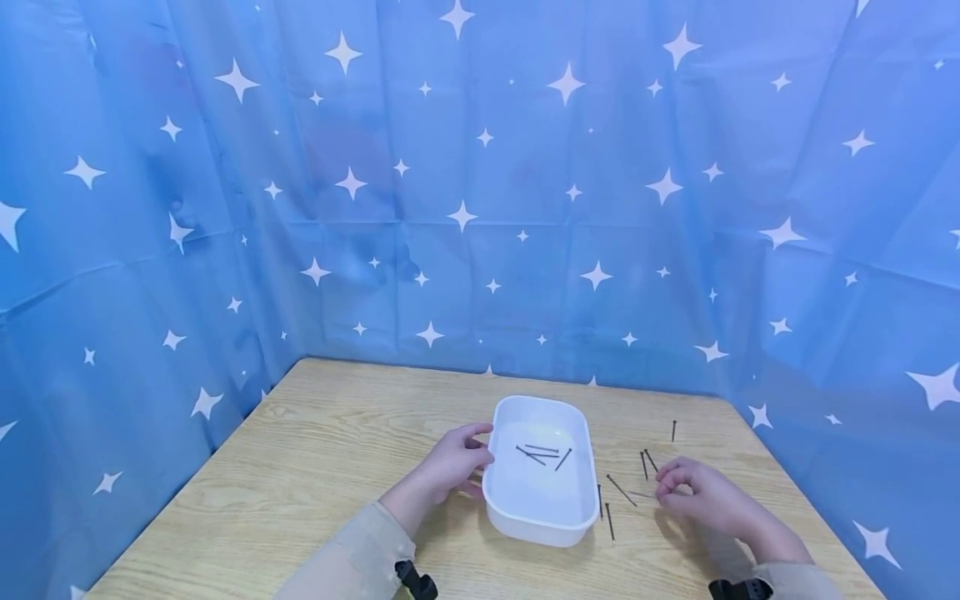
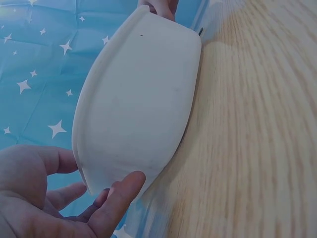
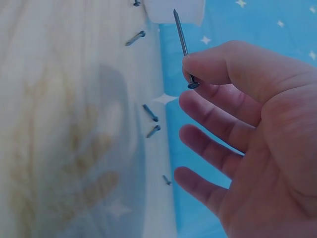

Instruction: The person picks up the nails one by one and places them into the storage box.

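The right hand (image 1: 701, 496) is pinching one nail (image 3: 181, 37) between thumb and forefinger near its flat head, the other fingers spreading apart. The nail is hovering right of the white plastic tray (image 1: 540, 500); its long axis is running sideways in the head view, its tip pointing away from the palm toward the tray. The left hand (image 1: 455, 460) is resting half-open against the tray's left side, fingers slightly bent. The head view is showing four nails (image 1: 564, 459) lying inside and others (image 1: 610, 523) scattering across the wooden table (image 1: 337, 442); the left wrist view is showing only the tray's outer wall, hiding its contents. The right wrist view is revealing the held nail's head and taper, mostly a faint streak from above.
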Demonstrator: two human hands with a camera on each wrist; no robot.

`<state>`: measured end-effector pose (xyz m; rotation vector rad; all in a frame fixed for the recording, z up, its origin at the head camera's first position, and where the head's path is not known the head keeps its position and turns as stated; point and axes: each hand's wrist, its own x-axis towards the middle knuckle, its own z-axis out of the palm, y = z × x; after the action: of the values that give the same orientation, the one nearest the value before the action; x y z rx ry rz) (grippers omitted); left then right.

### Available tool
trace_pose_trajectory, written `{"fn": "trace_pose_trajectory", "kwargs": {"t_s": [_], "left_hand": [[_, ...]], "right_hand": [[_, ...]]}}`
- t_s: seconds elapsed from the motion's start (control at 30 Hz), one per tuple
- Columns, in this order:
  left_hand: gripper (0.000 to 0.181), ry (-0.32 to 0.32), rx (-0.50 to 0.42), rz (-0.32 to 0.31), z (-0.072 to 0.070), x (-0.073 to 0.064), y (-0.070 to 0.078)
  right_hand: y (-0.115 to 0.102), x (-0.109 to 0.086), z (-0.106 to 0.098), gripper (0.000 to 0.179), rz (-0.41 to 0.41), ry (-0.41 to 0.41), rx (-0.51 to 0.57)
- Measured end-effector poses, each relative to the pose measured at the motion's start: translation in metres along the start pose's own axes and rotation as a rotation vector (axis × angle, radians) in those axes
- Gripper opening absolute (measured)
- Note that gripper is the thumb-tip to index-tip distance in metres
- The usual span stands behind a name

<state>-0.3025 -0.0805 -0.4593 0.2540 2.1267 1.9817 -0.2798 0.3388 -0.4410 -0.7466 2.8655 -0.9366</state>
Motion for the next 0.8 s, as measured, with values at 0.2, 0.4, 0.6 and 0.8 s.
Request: {"fn": "trace_pose_trajectory", "kwargs": {"t_s": [0.2, 0.4, 0.6, 0.8], "left_hand": [[0.066, 0.008, 0.006, 0.0, 0.002, 0.0, 0.0], [0.065, 0.014, 0.019, -0.004, 0.003, 0.0, 0.001], [0.066, 0.005, 0.005, -0.004, 0.002, 0.0, 0.003], [0.066, 0.017, 0.018, 0.0, 0.002, -0.001, 0.002]], "right_hand": [[-0.005, 0.0, -0.007, 0.007, -0.004, 0.02, -0.048], [-0.008, 0.002, -0.013, 0.006, -0.008, 0.02, -0.039], [-0.013, 0.006, -0.022, 0.008, 0.024, 0.04, -0.046], [-0.018, 0.009, -0.026, 0.006, -0.005, 0.038, -0.035]]}}
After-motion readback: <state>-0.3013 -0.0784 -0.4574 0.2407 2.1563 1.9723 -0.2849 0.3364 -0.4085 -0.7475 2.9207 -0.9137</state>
